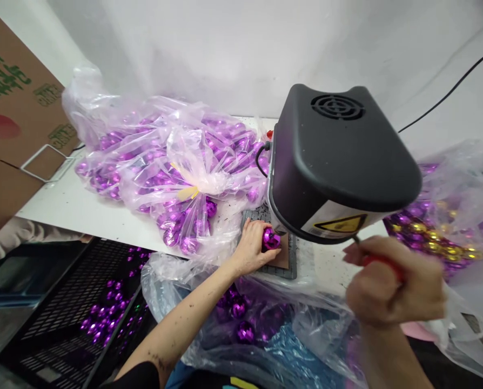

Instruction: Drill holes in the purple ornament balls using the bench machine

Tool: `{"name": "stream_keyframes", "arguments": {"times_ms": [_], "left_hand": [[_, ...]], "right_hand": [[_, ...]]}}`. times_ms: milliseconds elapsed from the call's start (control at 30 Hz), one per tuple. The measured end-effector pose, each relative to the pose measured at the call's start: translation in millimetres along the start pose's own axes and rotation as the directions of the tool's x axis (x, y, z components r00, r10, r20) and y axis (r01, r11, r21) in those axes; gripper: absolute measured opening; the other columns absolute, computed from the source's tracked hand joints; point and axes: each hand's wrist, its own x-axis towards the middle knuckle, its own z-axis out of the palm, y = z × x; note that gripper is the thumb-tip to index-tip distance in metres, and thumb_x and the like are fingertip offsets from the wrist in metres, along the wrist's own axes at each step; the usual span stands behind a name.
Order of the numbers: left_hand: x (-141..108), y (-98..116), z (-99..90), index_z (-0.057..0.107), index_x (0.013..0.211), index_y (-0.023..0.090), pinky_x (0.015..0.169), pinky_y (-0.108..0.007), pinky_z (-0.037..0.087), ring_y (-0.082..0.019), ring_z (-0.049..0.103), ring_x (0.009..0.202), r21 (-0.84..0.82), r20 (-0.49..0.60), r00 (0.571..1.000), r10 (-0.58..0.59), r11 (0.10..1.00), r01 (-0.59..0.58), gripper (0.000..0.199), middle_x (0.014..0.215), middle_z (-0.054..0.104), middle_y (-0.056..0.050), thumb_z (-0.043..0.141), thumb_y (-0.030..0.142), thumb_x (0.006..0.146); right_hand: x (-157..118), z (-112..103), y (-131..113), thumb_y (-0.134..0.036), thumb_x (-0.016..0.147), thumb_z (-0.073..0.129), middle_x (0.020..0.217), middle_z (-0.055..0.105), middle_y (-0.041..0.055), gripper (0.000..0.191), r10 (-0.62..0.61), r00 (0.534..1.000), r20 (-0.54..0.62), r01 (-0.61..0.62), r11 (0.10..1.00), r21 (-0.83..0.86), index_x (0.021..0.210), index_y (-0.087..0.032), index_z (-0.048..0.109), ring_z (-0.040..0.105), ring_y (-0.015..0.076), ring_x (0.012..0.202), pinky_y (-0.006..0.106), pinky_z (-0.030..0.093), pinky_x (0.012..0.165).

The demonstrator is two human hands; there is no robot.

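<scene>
With closed fingers my left hand (252, 244) holds a shiny purple faceted ball (271, 239), like a small mirror ball. The ball rests over a brown pad (281, 258) on the grey slotted base (292, 265) of a press, under its black head (342, 146). My right hand (399, 281), slightly blurred, is wrapped round the red handle (383, 265) of the lever at the right of the press. Part of the handle is hidden by the fingers. In front of the base, more purple balls (245, 330) lie in an open clear plastic bag (306, 329).
Tied clear bags of purple balls (156, 156) cover the white table (63, 210) behind my left hand. A black crate (59, 308) with purple balls stands below left, beside a cardboard box (18, 119). Another bag (440, 227) at right shows purple and gold balls.
</scene>
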Motion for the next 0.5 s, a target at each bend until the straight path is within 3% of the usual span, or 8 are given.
{"name": "stream_keyframes", "arguments": {"times_ms": [33, 67, 133, 200, 267, 333, 400, 500], "left_hand": [[1.0, 1.4, -0.4, 0.055, 0.124, 0.020, 0.124, -0.057, 0.022, -0.029, 0.056, 0.119, 0.000, -0.007, 1.000, 0.001, 1.000, -0.001, 0.045, 0.118, 0.063, -0.010, 0.070, 0.034, 0.085], [1.6, 3.2, -1.2, 0.054, 0.125, 0.021, 0.124, -0.056, 0.022, -0.029, 0.056, 0.119, -0.002, -0.017, 1.000, 0.002, 1.000, -0.002, 0.046, 0.116, 0.064, -0.009, 0.071, 0.033, 0.084], [-0.5, 8.1, -4.7, 0.054, 0.124, 0.022, 0.122, -0.056, 0.026, -0.030, 0.056, 0.117, -0.008, -0.042, 0.999, -0.002, 1.000, 0.001, 0.046, 0.114, 0.064, -0.009, 0.073, 0.033, 0.083], [-10.5, 14.2, -12.2, 0.054, 0.122, 0.021, 0.114, -0.053, 0.037, -0.030, 0.057, 0.115, -0.013, -0.077, 0.997, -0.020, 1.000, 0.019, 0.045, 0.115, 0.063, -0.010, 0.074, 0.035, 0.084], [-30.6, 20.9, -23.6, 0.053, 0.122, 0.021, 0.102, -0.047, 0.047, -0.029, 0.058, 0.111, -0.019, -0.088, 0.995, -0.050, 0.999, 0.048, 0.046, 0.117, 0.062, -0.010, 0.074, 0.036, 0.084], [-58.5, 27.6, -36.3, 0.052, 0.126, 0.022, 0.097, -0.043, 0.050, -0.028, 0.060, 0.110, -0.020, -0.025, 0.997, -0.075, 0.997, 0.075, 0.049, 0.119, 0.062, -0.010, 0.075, 0.032, 0.084], [-87.3, 33.3, -47.4, 0.050, 0.133, 0.023, 0.100, -0.043, 0.050, -0.028, 0.060, 0.116, 0.013, 0.097, 0.991, -0.088, 0.996, 0.087, 0.059, 0.127, 0.061, -0.010, 0.078, 0.030, 0.082], [-114.2, 38.2, -60.5, 0.044, 0.145, 0.026, 0.105, -0.048, 0.049, -0.034, 0.056, 0.127, 0.090, 0.207, 0.971, -0.117, 0.991, 0.100, 0.084, 0.140, 0.054, -0.014, 0.085, 0.048, 0.075]], "right_hand": [[18.2, -1.2, -5.3, -0.041, 0.089, 0.057, 0.061, 0.058, -0.0004, 0.027, -0.002, 0.994, -0.110, -0.002, 0.999, -0.037, 0.083, -0.018, 0.070, 0.056, 0.0102, 0.055, 0.025, 0.041, 0.053], [36.6, -0.8, -9.9, -0.042, 0.091, 0.056, 0.061, 0.057, -0.0004, 0.030, 0.018, 0.990, -0.140, -0.022, 0.999, -0.029, 0.080, -0.017, 0.070, 0.054, 0.0089, 0.054, 0.024, 0.039, 0.053], [68.9, 3.9, -16.5, -0.043, 0.092, 0.056, 0.053, 0.050, -0.0022, 0.034, 0.071, 0.992, -0.101, -0.070, 0.997, 0.022, 0.075, -0.015, 0.066, 0.048, 0.0065, 0.050, 0.021, 0.034, 0.050], [89.7, 10.3, -19.3, -0.044, 0.093, 0.056, 0.050, 0.046, -0.0033, 0.035, 0.123, 0.992, -0.038, -0.118, 0.987, 0.109, 0.075, -0.014, 0.064, 0.043, 0.0052, 0.048, 0.020, 0.029, 0.047], [98.3, 15.2, -19.6, -0.043, 0.091, 0.057, 0.051, 0.045, -0.0033, 0.035, 0.145, 0.989, -0.010, -0.141, 0.976, 0.168, 0.072, -0.014, 0.062, 0.041, 0.0045, 0.048, 0.019, 0.026, 0.046], [99.1, 17.6, -18.8, -0.039, 0.089, 0.058, 0.050, 0.042, -0.0030, 0.033, 0.149, 0.989, -0.018, -0.143, 0.972, 0.185, 0.067, -0.014, 0.058, 0.040, 0.0041, 0.047, 0.020, 0.023, 0.046], [97.8, 19.0, -17.6, -0.034, 0.087, 0.058, 0.050, 0.040, -0.0029, 0.030, 0.160, 0.986, -0.040, -0.151, 0.972, 0.182, 0.064, -0.015, 0.058, 0.039, 0.0039, 0.047, 0.020, 0.021, 0.046], [98.2, 22.3, -15.5, -0.029, 0.084, 0.057, 0.049, 0.038, -0.0033, 0.023, 0.213, 0.976, -0.045, -0.198, 0.953, 0.229, 0.065, -0.015, 0.060, 0.038, 0.0040, 0.046, 0.021, 0.021, 0.044]]}}
